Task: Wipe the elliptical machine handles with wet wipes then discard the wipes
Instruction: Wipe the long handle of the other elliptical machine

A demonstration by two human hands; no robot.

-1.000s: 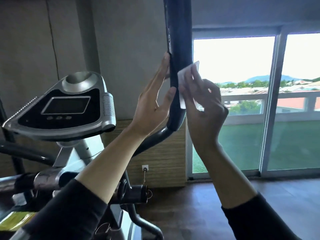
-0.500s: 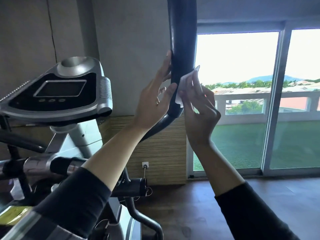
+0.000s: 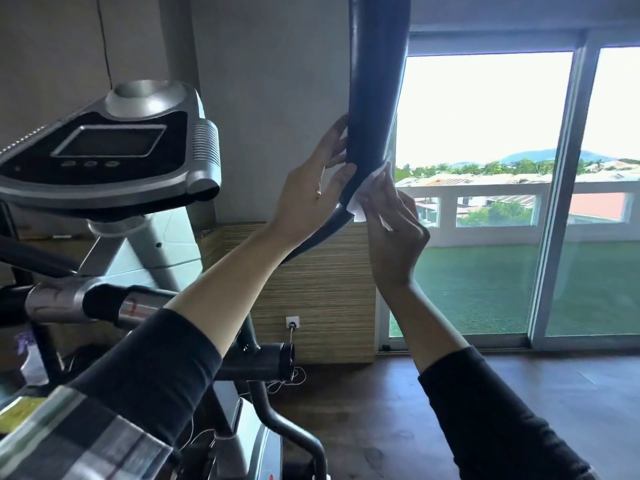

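The elliptical's tall black foam handle (image 3: 375, 84) rises through the top centre of the head view. A white wet wipe (image 3: 363, 195) is pressed against the lower end of its grip. My right hand (image 3: 394, 226) holds the wipe there with straight fingers laid over it. On the handle's left side, my left hand (image 3: 311, 192) rests with straight fingers against the foam, thumb touching the grip's lower edge. Part of the wipe is hidden behind the handle and my right fingers.
The machine's grey console (image 3: 107, 157) with its screen sits at the left, above a chrome crossbar (image 3: 65, 303). A wood-panelled low wall (image 3: 322, 289) with a socket stands behind. Sliding glass doors (image 3: 554, 202) fill the right. Dark wooden floor (image 3: 381, 427) lies below.
The wipe and my right hand have slid down the handle to the bottom of the foam grip. My left hand stayed on the handle's left side. The camera moved closer.
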